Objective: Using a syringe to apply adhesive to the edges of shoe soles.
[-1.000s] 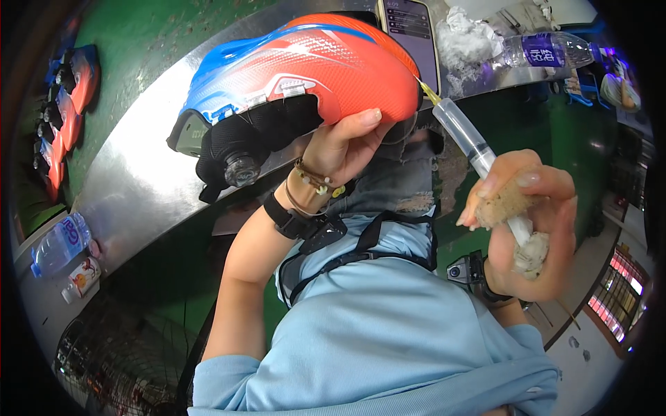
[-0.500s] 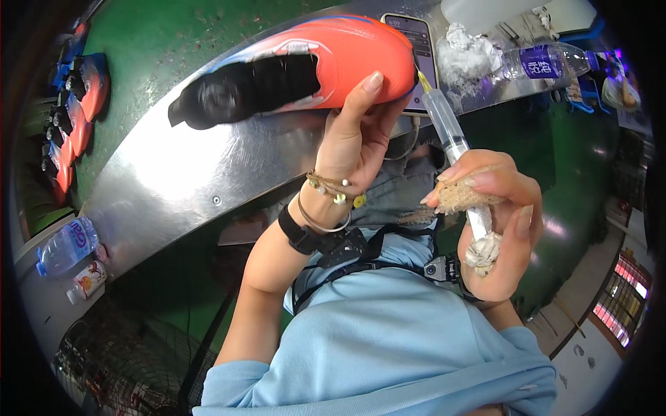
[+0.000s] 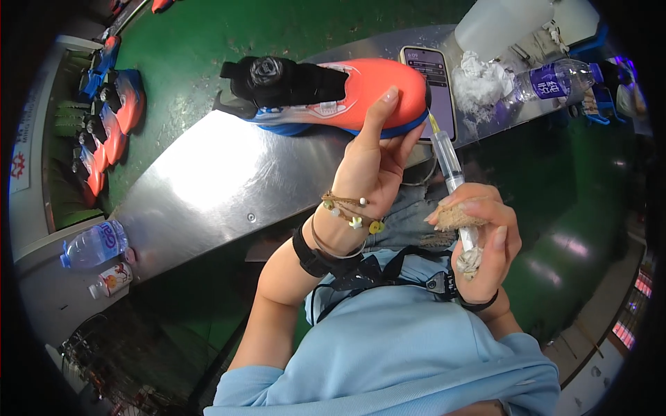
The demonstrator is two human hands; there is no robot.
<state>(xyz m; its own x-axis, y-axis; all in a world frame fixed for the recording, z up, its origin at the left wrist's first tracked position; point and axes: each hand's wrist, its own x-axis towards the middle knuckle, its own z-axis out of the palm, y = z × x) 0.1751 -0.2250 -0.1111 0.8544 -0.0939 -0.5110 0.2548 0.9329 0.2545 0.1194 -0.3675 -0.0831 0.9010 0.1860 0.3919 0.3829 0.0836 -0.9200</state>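
An orange-red sneaker [image 3: 381,82] with a blue sole and black collar is gripped at its forefoot by my left hand [image 3: 371,163], thumb over the upper and fingers underneath. Its toe points right. My right hand [image 3: 492,239] is closed around a clear syringe [image 3: 449,158], whose yellow needle tip meets or nearly meets the sole edge at the toe; exact contact is unclear. The same hand's fingers hold a tan, rough-textured pad [image 3: 458,216] against the barrel. A crumpled whitish wad [image 3: 470,262] covers the plunger end, close to my palm.
Below the shoe is a metal-topped bench [image 3: 201,187]. Behind the toe lies a phone [image 3: 444,90], with white fluffy wadding [image 3: 480,83] and a plastic bottle [image 3: 555,82] to its right. Several similar shoes [image 3: 114,135] stand at far left, above two bottles [image 3: 97,244].
The shoe has rolled in my left hand, so its blue sole edge now shows along the near side. The syringe stays at the toe. The whole view has shifted slightly.
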